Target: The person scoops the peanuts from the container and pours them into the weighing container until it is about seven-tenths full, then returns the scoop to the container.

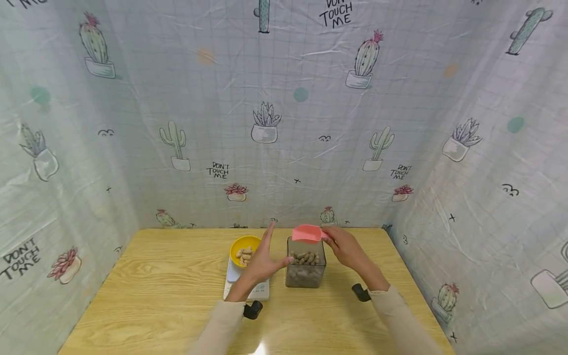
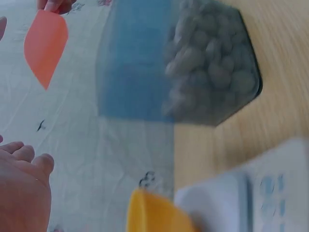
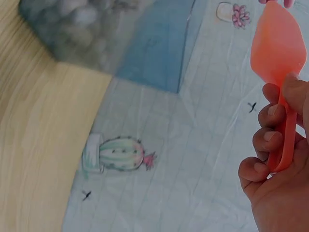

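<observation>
- Head view, lower left of centre on the counter point(image 1: 168, 276): the yellow bowl point(image 1: 242, 241) sits on a white scale point(image 1: 230, 290), peanuts point(image 1: 244, 257) inside. The shells look light, dry and a little brittle; the bowl is best taken by its rim.
- Lower centre: your left hand point(image 1: 262, 262) is spread, fingers straight, gripping nothing. Its thumb is at the container's left edge; you cannot tell whether they touch.
- Just right of that: the see-through container point(image 1: 310, 248) stands on the counter, partly filled with more peanuts. It looks stiff and slick-walled, so steady it with a palm flat against a side.
- At the container's top edge in the frame: the pinkish scoop point(image 1: 307, 233), held up, no peanuts showing in it. It should be light and fairly stiff; hold it by the handle.
- Right of the scoop: your right hand point(image 1: 348, 247) has its fingers curled round that handle, thumb near the neck.
</observation>
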Motion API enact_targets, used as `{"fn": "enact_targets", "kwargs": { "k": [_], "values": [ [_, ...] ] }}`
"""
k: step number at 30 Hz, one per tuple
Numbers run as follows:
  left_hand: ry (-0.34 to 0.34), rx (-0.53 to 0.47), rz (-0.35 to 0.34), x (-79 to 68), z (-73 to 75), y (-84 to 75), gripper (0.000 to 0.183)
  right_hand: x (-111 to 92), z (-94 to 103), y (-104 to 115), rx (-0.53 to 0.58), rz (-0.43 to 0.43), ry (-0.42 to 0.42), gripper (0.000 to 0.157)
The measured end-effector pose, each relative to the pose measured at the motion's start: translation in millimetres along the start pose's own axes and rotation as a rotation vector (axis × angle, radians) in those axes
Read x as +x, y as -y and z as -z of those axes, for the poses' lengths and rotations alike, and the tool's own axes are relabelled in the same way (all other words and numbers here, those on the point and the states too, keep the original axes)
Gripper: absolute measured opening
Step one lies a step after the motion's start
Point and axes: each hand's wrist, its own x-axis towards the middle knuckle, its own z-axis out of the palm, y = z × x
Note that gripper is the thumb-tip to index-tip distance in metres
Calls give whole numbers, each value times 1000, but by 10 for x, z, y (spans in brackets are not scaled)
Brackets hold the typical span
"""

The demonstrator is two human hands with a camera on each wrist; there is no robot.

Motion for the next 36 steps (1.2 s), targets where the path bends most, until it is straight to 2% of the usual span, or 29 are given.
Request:
{"fn": "enact_targets", "kwargs": {
  "k": [4, 8, 14, 21, 27, 31, 36],
  "values": [
    [49, 12, 8, 61, -191, 26, 113, -74, 48, -76, -35, 0, 7, 26],
    [95, 28, 44, 105, -364, 83, 118, -121, 93, -116, -62, 22, 18, 24],
    [117, 1, 74, 150, -536, 196, 120, -156, 160, -162, -94, 38, 58, 22],
    [118, -31, 117, 165, -621, 321, 122, -138, 217, -175, -136, 54, 132, 22],
    [120, -13, 132, 149, -641, 412, 121, -95, 176, -153, -221, 149, 183, 16],
    [120, -25, 137, 130, -646, 419, 118, -50, 175, -132, -345, 239, 190, 10],
    [117, -48, 141, 116, -656, 429, 115, 15, 204, -85, -543, 363, 215, 12]
  ]
}}
